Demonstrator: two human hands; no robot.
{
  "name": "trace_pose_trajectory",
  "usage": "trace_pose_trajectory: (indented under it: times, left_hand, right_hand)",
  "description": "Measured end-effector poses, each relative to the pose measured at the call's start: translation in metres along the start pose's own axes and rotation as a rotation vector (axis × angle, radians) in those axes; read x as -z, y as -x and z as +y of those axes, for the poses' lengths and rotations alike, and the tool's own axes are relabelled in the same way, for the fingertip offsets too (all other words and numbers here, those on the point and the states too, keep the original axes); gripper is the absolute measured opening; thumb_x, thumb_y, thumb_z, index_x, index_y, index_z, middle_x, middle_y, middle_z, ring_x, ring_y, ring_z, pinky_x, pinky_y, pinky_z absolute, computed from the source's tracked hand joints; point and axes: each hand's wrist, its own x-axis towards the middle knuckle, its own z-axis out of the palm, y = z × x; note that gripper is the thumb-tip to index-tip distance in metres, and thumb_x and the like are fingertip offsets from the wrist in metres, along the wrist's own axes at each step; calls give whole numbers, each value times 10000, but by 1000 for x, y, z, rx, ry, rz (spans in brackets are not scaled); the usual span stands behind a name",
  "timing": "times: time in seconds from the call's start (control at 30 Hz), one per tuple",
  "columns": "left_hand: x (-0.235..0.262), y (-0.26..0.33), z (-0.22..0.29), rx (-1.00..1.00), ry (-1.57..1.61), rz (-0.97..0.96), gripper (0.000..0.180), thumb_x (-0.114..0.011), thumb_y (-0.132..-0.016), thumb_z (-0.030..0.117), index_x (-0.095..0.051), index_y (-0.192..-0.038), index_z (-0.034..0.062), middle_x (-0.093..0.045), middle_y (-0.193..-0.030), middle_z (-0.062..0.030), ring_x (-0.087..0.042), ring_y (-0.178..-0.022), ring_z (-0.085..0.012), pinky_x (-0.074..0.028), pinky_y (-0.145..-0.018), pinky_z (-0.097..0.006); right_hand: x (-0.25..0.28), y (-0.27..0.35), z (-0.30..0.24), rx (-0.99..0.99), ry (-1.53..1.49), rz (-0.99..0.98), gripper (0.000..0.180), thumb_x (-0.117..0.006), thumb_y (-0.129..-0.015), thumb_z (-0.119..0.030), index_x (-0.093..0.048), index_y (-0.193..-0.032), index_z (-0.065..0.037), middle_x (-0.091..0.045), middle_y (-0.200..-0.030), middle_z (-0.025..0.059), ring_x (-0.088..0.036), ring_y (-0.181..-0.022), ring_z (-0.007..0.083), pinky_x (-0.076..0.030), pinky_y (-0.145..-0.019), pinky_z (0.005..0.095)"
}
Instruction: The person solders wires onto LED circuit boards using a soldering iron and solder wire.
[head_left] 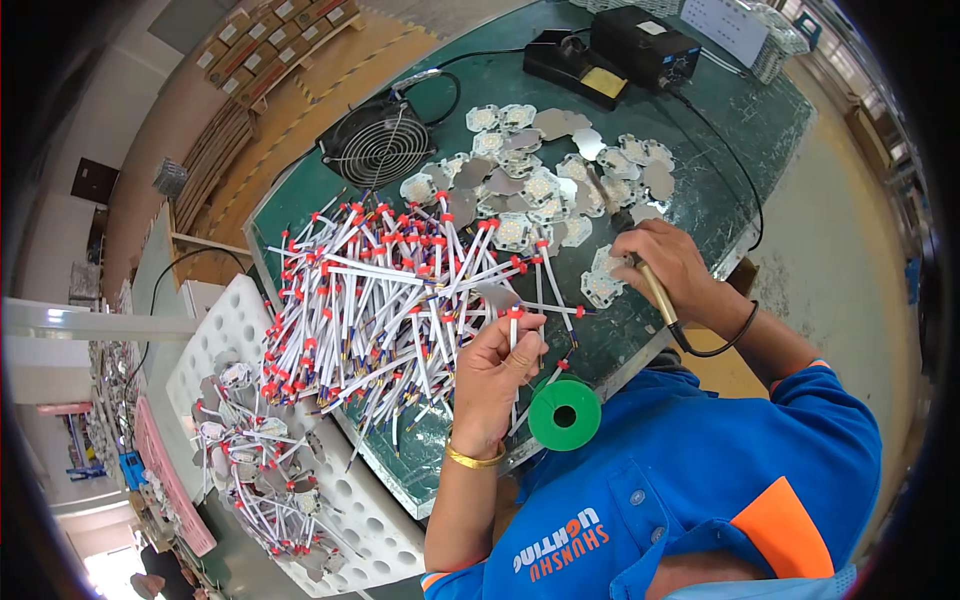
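My left hand [500, 362] pinches a white wire lead [515, 325] with a red collar, close to the table's front edge. Just beyond those fingertips shows a grey metal piece [497, 295]; whether it is joined to the lead, I cannot tell. My right hand [668, 268] is closed around a soldering iron [658, 296], its tan handle slanting back to a black cord. Beside the right fingers lies a small white circuit board [601, 280]. A green solder spool [541, 415] sits at the table edge beside my left hand. The iron's tip is hard to make out.
A big heap of white leads [370, 300] covers the table's left. Behind are scattered circuit boards [540, 190], a black fan [382, 147], an iron stand [575, 68] and a black soldering station [643, 45]. A white foam tray [345, 490] holding wired boards adjoins the table's left.
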Motion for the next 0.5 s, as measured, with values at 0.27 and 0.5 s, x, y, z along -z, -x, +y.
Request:
trace_pose_trajectory:
  times: [0.27,0.5]
  left_hand:
    - [-19,-35,11,-60,-705,-95,241,-603,-802,107,-627,-1028,27,-628,-825,-83,-584,-646,-132,-464,-601,-253]
    - [-28,-50,-1,-436,-1357,-199,225,-714,-658,150,-675,-870,87,-554,-748,-101,-561,-679,-263,-436,-610,-355]
  right_hand:
    - [0,10,-2,65,88,-167,409,-681,-683,-152,-453,-1016,-80,-534,-885,137,-499,-891,311,-400,-734,392]
    - [5,12,2,-2,-32,-229,395,-694,-682,-168,-448,-978,-77,-515,-847,125,-475,-863,310,-401,-709,385]
